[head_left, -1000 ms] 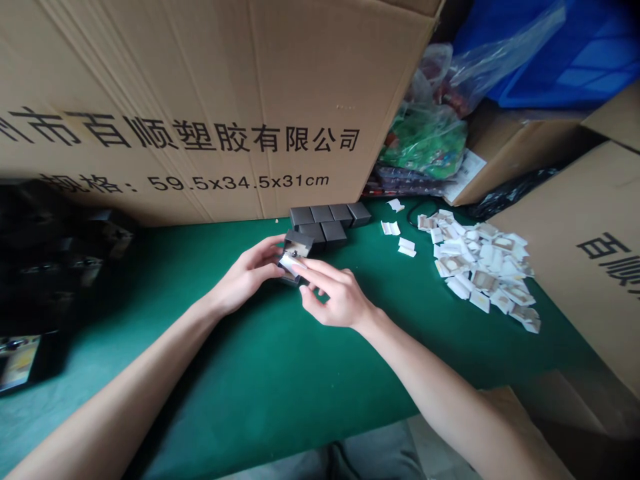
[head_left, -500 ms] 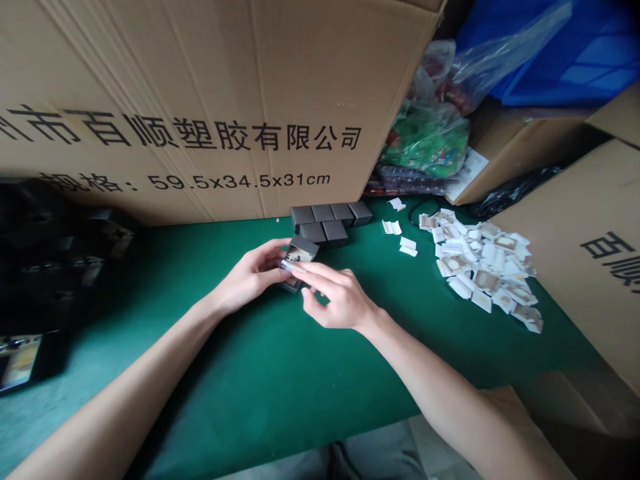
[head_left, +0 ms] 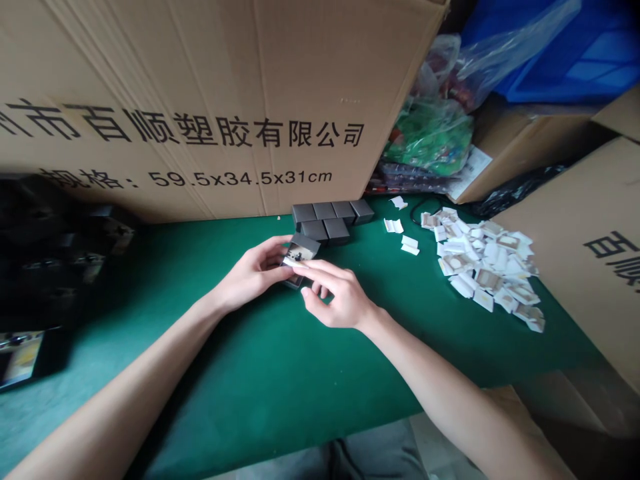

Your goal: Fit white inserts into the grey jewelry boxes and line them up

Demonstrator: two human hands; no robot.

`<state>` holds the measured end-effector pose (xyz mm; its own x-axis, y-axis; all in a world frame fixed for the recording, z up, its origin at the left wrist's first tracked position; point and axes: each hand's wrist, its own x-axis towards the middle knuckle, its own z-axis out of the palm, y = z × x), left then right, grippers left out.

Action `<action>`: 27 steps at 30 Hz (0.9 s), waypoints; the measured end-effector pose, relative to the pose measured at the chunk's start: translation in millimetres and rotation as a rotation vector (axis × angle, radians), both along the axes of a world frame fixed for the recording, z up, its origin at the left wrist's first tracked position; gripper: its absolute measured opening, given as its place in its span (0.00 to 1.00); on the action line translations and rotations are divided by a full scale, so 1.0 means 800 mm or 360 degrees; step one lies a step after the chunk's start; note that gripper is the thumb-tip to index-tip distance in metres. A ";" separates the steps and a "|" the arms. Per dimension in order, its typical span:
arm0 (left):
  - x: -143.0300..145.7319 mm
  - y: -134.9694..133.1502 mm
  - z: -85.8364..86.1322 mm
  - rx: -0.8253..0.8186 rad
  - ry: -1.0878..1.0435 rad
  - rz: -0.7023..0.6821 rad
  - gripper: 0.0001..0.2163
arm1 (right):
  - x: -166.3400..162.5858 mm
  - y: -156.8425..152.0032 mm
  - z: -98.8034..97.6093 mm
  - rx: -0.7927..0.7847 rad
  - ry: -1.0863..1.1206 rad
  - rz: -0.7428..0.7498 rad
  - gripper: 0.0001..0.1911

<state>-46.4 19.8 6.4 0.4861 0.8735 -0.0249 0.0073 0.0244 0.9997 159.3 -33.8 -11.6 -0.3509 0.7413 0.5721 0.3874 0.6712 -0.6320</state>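
Observation:
My left hand [head_left: 255,273] is wrapped around a small dark box [head_left: 304,247] whose lid stands raised. Inside the lid a pale lining with dark marks shows. My right hand [head_left: 340,293] reaches across the front of this box, its fingers stretched out and resting on a whitish piece [head_left: 292,262] at the opening. The right thumb is held apart, below the fingers. Much of the box's lower half is hidden by both hands. Just behind it, several shut dark boxes [head_left: 325,212] stand in two rows on the green table [head_left: 280,373].
A heap of small white folded pieces [head_left: 493,260] lies to the right, with a few loose ones [head_left: 393,226] nearer the middle. A large cardboard carton [head_left: 225,80] stands behind. Dark boxes [head_left: 45,253] are stacked at left. Plastic bags [head_left: 430,137] and a blue bin [head_left: 565,60] sit back right.
The right fingers have shifted slightly over the whitish piece, which now lies flatter at the box opening. The left hand keeps its hold, and the view has moved a little.

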 end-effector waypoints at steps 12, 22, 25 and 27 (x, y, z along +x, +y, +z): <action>0.001 0.000 0.000 -0.0032 0.0010 0.0012 0.29 | 0.001 -0.001 -0.001 -0.0122 0.0033 0.0051 0.22; 0.003 -0.001 0.007 0.0009 0.0063 0.0018 0.28 | 0.000 0.000 -0.002 -0.0099 -0.0022 0.0049 0.22; 0.003 -0.001 0.007 0.0024 0.0061 0.0032 0.28 | 0.000 0.000 -0.002 -0.0089 -0.0061 0.0034 0.22; 0.003 -0.001 0.007 0.0028 0.0067 0.0052 0.28 | -0.001 0.000 -0.002 -0.0077 -0.0080 0.0029 0.22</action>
<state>-44.0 19.2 12.0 0.4563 0.8893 -0.0293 0.0491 0.0077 0.9988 158.7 -34.0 -13.1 -0.3919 0.7611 0.5169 0.4075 0.6473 -0.6441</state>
